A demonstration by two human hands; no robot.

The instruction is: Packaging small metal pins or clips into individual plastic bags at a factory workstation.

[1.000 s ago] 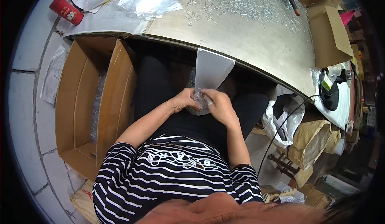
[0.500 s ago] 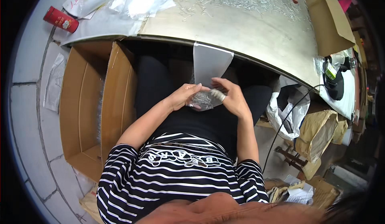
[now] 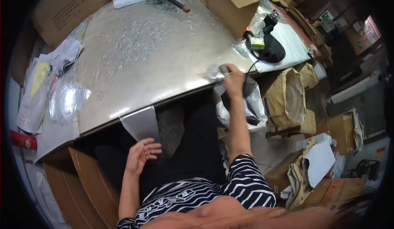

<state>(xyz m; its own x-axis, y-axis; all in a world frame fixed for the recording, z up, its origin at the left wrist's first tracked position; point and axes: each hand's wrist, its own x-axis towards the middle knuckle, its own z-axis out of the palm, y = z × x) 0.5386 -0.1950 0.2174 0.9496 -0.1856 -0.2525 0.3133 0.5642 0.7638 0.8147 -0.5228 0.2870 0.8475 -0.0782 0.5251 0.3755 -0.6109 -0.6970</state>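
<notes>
Fingers (image 3: 230, 68) of your right hand (image 3: 234, 82) are closed, with the thumb, on a clear plastic bag (image 3: 213, 72), which is blurred, so I cannot tell how full it is. This bag is at the near right part of the metal-topped table (image 3: 176, 75), but whether it touches the surface is not clear. Your left hand (image 3: 138, 157) is open, its fingers loosely bent and a little spread, with nothing visible in them; it is just below the hanging pale sheet (image 3: 141, 123), and I cannot tell if they touch. Half a second ago both your hands were together around the bag under this sheet. Now they are well apart, which means, in my judgement, that the bag has left the sheet's lower end and only your right hand carries it. Beneath your right forearm hangs a white plastic sack (image 3: 223, 111). Farther, in the middle of the table, many thin metal pins (image 3: 137, 40) are scattered, and behind them lies a dark rod with a red end (image 3: 177, 3). To the right stands an open cardboard box (image 3: 227, 9).
</notes>
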